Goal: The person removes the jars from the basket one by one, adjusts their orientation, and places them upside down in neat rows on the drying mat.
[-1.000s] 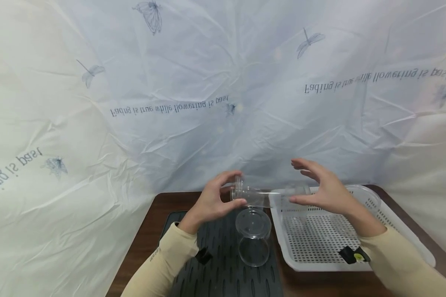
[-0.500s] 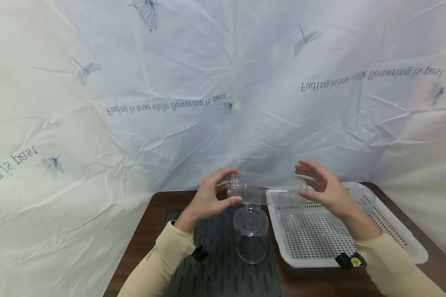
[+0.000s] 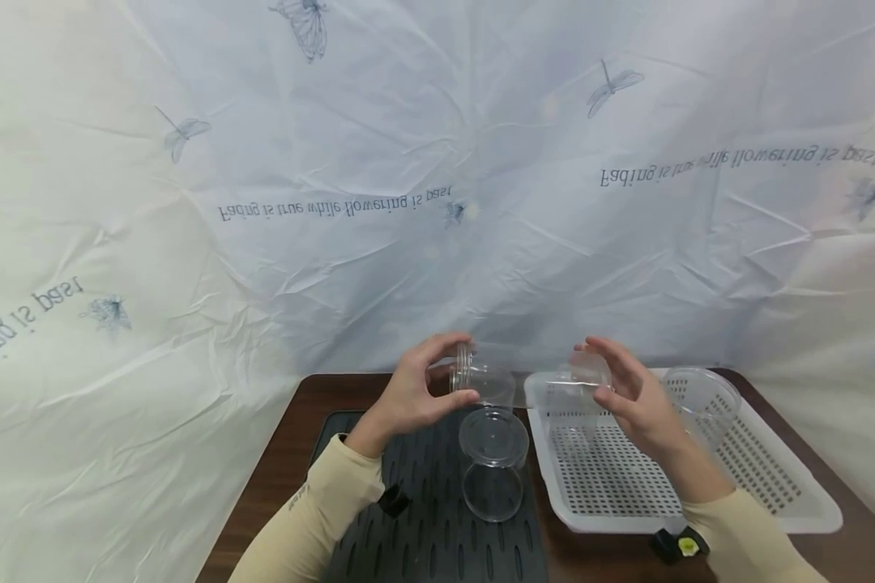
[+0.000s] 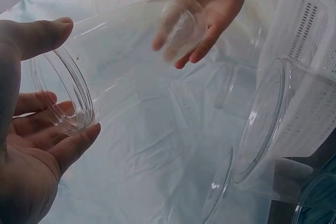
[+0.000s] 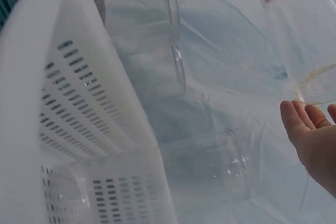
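My left hand (image 3: 417, 389) grips a tall clear jar (image 3: 499, 382) round its threaded neck, with the thumb on one side and the fingers on the other. The jar lies sideways in the air above the mat and basket. At its base end is my right hand (image 3: 638, 397), its thumb and loosely extended fingers spread about the rounded base. In the right wrist view, the right fingertips (image 5: 287, 109) come up to the base rim, and light contact cannot be told for sure. The left wrist view shows the threaded neck (image 4: 65, 95) close up.
A clear round container (image 3: 493, 437) stands on the dark slotted mat (image 3: 423, 526), with more clear plastic behind it. To the right is a white perforated basket (image 3: 569, 514), with another clear container (image 3: 702, 397) at its far side. A brown table (image 3: 280, 437) and a hanging printed sheet (image 3: 379, 267) surround them.
My right hand has shifted down and round the jar's base end, its fingers now closer to it. The left hand keeps its grip on the neck, and the jar stays sideways.
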Demonstrator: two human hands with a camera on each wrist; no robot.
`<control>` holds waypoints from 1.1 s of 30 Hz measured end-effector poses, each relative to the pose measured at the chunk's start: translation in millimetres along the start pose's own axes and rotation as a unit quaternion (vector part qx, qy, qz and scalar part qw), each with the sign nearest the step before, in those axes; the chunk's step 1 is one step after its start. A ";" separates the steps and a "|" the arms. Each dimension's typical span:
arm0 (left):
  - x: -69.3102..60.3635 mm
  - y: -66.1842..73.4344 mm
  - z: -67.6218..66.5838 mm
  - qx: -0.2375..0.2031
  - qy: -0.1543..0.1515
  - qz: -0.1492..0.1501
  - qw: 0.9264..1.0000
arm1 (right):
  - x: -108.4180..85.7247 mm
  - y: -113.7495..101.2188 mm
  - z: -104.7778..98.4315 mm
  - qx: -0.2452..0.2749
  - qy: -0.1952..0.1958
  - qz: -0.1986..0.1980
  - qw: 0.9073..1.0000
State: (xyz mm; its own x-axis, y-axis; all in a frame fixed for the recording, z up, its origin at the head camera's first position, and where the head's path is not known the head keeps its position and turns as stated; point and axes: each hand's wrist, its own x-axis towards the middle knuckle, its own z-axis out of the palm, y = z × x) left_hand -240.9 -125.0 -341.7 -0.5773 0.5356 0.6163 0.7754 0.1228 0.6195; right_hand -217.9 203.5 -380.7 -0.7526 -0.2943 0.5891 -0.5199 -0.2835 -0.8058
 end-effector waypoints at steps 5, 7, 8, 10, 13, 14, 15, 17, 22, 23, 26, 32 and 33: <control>-0.4 -2.0 1.6 -0.003 0.003 0.005 1.000 | -4.0 9.4 3.6 0.043 -0.003 0.001 0.999; 0.2 -2.3 2.1 -0.010 0.003 0.007 1.000 | -3.8 12.4 4.9 0.068 -0.010 -0.009 0.998; 0.4 -2.6 2.2 -0.012 0.002 0.008 1.000 | -3.4 13.9 5.5 0.082 -0.016 -0.020 0.996; 0.9 -2.7 2.3 -0.016 0.002 0.008 1.000 | -2.9 17.1 6.5 0.107 -0.026 -0.041 0.993; 1.3 -3.0 2.1 -0.023 0.000 0.005 1.000 | -2.4 21.7 8.5 0.136 -0.032 -0.068 0.988; 1.3 -3.2 2.0 -0.024 0.000 0.005 1.000 | -2.3 23.3 9.1 0.142 -0.033 -0.075 0.986; 1.2 -3.3 1.9 -0.026 -0.001 0.004 1.000 | -2.1 25.0 9.7 0.152 -0.033 -0.078 0.985; 1.1 -4.1 1.6 -0.026 -0.002 0.005 1.000 | -1.7 28.1 11.4 0.162 -0.032 -0.087 0.982; 1.1 -5.2 1.0 -0.026 -0.003 0.012 1.000 | 1.3 34.1 15.8 0.197 -0.052 -0.124 0.971; 1.3 -5.5 1.0 -0.028 -0.004 0.015 0.999 | 1.6 34.7 17.0 0.206 -0.052 -0.128 0.969; 1.2 -6.3 1.7 -0.034 -0.004 0.021 0.999 | 2.2 36.1 20.5 0.215 -0.036 -0.139 0.966; 1.4 -2.7 4.3 -0.040 -0.005 0.017 0.999 | -1.0 36.9 25.3 0.220 0.004 -0.148 0.964; 1.6 -0.8 4.6 -0.041 -0.006 0.014 0.999 | -1.3 36.9 25.6 0.222 0.008 -0.152 0.963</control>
State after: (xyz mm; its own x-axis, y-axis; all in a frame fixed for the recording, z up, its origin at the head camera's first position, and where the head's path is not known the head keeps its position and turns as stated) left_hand -241.3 -120.3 -343.4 -0.5514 0.5480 0.6290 0.7678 0.0384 0.6396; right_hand -225.8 170.0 -409.7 -0.6014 -0.1233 0.7894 -0.4950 -0.7180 -0.4893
